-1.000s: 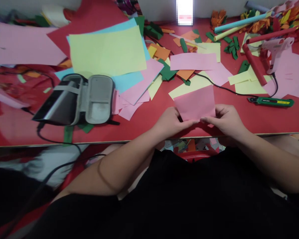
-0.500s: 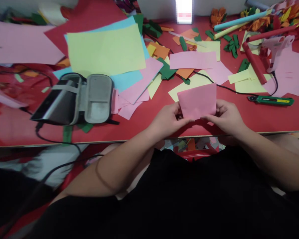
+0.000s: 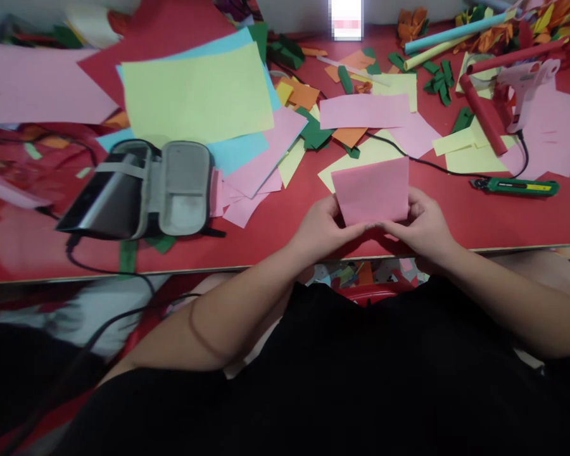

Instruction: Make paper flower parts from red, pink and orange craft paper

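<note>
A small piece of pink paper (image 3: 371,190) is held up between my two hands, just above the front of the red table (image 3: 266,244). My left hand (image 3: 323,227) grips its left side and lower edge. Opposite, my right hand (image 3: 422,221) is closed on the right side. Both thumbs lie along the bottom edge and their tips nearly meet in the middle. Most of my other fingers are hidden behind the paper. Beyond it lie a pink paper strip (image 3: 363,111) and pale yellow paper.
An open grey-lined case (image 3: 186,183) holding a dark device stands on the left, near stacked yellow sheets (image 3: 197,95). To the right lie a green cutter (image 3: 517,186), a pink glue gun (image 3: 522,88) and rolled paper tubes (image 3: 484,117). A black cable (image 3: 437,168) runs between scraps.
The pink paper looks flatter and smoother along its lower edge, where my thumbs have drawn closer together. The whole view has shifted slightly.
</note>
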`<state>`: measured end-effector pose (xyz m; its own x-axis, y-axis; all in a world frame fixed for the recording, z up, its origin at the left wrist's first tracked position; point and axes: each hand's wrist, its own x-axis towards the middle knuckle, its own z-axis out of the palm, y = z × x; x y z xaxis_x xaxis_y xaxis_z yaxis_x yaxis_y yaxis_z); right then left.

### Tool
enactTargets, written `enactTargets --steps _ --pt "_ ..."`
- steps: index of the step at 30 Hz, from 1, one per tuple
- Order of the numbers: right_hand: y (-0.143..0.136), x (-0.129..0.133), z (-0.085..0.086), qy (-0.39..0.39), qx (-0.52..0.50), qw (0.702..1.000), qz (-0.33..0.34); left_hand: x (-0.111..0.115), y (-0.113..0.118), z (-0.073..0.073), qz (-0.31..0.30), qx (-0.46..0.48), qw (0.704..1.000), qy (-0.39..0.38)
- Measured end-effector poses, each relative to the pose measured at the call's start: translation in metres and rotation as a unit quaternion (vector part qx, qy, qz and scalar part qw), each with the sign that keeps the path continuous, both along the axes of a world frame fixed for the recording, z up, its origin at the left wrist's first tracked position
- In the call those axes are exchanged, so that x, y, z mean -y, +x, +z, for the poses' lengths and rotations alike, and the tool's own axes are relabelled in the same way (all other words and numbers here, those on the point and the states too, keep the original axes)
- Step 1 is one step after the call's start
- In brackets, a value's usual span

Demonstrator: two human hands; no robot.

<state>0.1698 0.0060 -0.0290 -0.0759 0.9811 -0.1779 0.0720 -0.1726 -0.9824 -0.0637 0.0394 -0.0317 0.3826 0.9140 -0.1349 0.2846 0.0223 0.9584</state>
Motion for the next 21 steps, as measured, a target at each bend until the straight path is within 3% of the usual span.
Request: enactTargets --steps 7,12,17,21 --pt "-0.002 0.003 -0.002 0.011 0.002 1.0 -0.01 -0.007 -0.007 0.012 -0.045 -0.045 0.998 -0.004" --pt "0.004 -0.004 0.0 0.024 0.024 0.999 0.029 -0.015 -0.016 0.02 -0.026 -0.051 0.998 0.006" --pt "0.013 -0.01 0.005 -0.019 0.053 0.998 0.018 -0.021 -0.024 0.022 -0.024 -0.052 0.998 -0.02" --pt "0.013 -0.01 0.008 -0.035 0.041 0.998 0.03 -0.026 -0.032 0.02 -0.034 -0.086 0.995 0.025"
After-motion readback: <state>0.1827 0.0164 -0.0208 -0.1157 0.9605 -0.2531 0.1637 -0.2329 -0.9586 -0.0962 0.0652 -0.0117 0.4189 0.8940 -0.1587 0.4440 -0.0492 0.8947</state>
